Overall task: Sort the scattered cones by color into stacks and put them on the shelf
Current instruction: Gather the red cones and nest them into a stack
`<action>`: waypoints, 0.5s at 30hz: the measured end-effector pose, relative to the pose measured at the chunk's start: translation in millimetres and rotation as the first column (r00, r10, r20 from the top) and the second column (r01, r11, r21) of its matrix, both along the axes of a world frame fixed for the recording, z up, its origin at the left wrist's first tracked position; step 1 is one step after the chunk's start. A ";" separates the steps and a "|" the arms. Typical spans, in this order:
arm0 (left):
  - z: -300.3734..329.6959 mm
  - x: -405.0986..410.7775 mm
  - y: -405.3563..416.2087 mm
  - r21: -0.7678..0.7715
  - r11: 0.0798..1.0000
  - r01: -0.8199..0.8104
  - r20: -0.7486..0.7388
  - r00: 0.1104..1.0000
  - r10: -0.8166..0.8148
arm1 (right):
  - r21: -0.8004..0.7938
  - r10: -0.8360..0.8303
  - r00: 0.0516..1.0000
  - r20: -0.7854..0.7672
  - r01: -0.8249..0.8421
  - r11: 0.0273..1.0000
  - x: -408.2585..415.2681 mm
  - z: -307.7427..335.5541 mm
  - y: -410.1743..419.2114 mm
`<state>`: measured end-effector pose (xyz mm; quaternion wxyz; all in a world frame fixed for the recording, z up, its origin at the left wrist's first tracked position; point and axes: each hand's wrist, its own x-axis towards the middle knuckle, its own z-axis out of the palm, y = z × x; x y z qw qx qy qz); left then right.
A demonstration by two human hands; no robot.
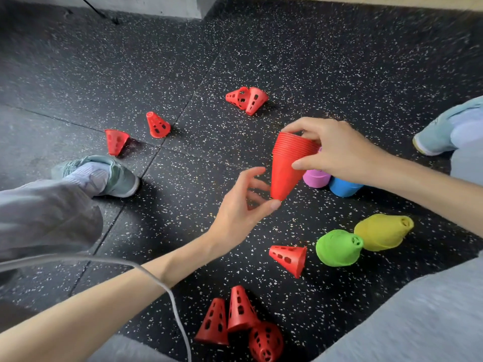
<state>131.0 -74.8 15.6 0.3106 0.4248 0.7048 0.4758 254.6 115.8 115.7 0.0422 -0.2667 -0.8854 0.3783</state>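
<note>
My right hand (337, 150) grips a stack of red cones (286, 165), held upside down with the rims up and the tip down, above the floor. My left hand (240, 207) is just below it, fingers curled, thumb touching the stack's tip. Loose red cones lie scattered: a pair (247, 99) at the back, one upright (157, 125), one tipped (115, 141) at the left, one on its side (290, 258), and three (237, 322) close to me. Stacks of green (338, 248), yellow (383, 231), purple (316, 178) and blue cones (343, 188) rest on the floor at the right.
The floor is black speckled rubber matting (313, 61). My left shoe (104, 175) and grey trouser leg lie at the left, my right shoe (449, 129) at the far right. A grey cable (167, 288) hangs across my left forearm. A pale wall base (130, 3) runs along the top.
</note>
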 end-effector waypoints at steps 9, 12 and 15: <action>-89.1 22.7 -48.7 -0.452 0.739 0.499 -0.224 0.739 -0.636 | -0.062 -0.023 0.995 0.093 0.029 0.998 39.0 -22.7 -0.6; -97.2 22.9 -50.7 -0.440 0.764 0.472 -0.356 0.689 -0.631 | -0.078 0.003 0.994 0.105 0.005 0.997 40.6 -27.1 -2.9; -100.2 22.7 -43.5 -0.432 0.780 0.453 -0.448 0.642 -0.622 | -0.089 0.023 0.995 0.102 -0.014 0.996 39.4 -30.6 -5.2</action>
